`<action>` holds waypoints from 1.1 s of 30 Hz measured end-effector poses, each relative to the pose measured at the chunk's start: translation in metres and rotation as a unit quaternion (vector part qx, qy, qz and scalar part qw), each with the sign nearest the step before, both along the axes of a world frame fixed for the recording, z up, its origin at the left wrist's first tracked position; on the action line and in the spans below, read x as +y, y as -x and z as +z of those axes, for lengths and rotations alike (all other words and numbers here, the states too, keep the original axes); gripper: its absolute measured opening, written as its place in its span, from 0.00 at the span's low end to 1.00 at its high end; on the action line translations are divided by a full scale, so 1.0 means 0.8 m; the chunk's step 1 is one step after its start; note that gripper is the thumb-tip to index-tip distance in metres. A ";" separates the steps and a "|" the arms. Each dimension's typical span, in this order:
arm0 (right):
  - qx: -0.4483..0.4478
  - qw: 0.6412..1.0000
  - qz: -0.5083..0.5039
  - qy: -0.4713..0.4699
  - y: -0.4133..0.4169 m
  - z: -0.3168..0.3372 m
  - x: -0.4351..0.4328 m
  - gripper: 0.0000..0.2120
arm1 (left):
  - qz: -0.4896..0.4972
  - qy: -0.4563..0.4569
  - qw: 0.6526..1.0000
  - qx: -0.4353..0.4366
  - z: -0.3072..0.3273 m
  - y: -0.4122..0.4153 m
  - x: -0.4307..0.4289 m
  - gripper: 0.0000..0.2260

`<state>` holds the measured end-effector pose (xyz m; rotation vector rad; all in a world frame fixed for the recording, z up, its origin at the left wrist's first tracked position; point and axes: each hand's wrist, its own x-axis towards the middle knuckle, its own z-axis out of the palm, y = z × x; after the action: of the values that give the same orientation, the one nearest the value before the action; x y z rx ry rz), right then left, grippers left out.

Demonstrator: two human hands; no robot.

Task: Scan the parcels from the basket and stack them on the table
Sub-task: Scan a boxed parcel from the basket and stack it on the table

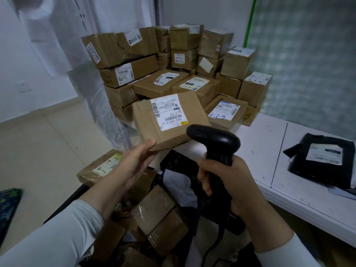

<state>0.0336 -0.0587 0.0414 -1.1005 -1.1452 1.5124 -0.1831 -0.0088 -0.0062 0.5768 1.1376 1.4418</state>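
My left hand holds a flat brown cardboard parcel by its near corner, label side up and tilted toward me. The white shipping label with barcodes faces the camera. My right hand grips the handle of a black barcode scanner, whose head sits just right of and below the parcel's label. Below my hands, the black basket holds several brown parcels. A large stack of cardboard parcels fills the far end of the white table.
A black plastic mailer with a white label lies on the table's right side. One brown parcel rests at the basket's left edge. Hanging clear plastic sheeting borders the stack on the left. Beige floor lies further left.
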 end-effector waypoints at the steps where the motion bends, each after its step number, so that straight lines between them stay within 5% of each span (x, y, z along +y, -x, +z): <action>1: 0.014 1.000 -0.011 -0.003 -0.006 0.002 0.001 0.09 | -0.021 0.015 1.000 0.016 0.014 -0.018 0.008 0.06; 9: 0.066 0.992 -0.105 0.010 -0.063 -0.001 0.013 0.13 | -0.147 0.114 0.982 -0.025 0.084 -0.142 0.081 0.09; 13: 0.065 0.990 -0.122 0.020 -0.081 -0.007 0.018 0.08 | -0.148 0.128 0.980 -0.035 0.088 -0.181 0.124 0.21; 16: 0.068 0.989 -0.126 0.023 -0.091 -0.014 0.023 0.09 | -0.161 0.117 0.980 0.025 0.086 -0.195 0.145 0.30; 18: 0.071 0.989 -0.126 0.031 -0.096 -0.018 0.026 0.08 | -0.155 0.106 0.966 0.180 0.079 -0.198 0.142 0.45; 20: 0.077 0.988 -0.130 0.041 -0.099 -0.024 0.030 0.06 | -0.124 0.049 0.878 0.459 0.068 -0.194 0.134 0.56; 22: 0.080 0.987 -0.130 0.049 -0.100 -0.028 0.035 0.06 | -0.059 -0.111 0.728 0.674 0.063 -0.186 0.128 0.49; 25: 0.083 0.986 -0.127 0.061 -0.100 -0.033 0.041 0.06 | -0.071 -0.266 0.528 0.804 0.063 -0.175 0.150 0.33; 27: 0.086 0.986 -0.125 0.067 -0.100 -0.036 0.045 0.06 | -0.086 -0.268 0.483 0.829 0.060 -0.175 0.172 0.26; 33: 0.082 0.987 -0.112 0.077 -0.098 -0.046 0.056 0.06 | -0.092 -0.231 0.467 0.849 0.066 -0.185 0.207 0.26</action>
<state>0.1122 -0.0138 0.0046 -1.1436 -0.7755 1.5013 -0.0353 0.1566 0.0463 2.8205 1.8973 0.4787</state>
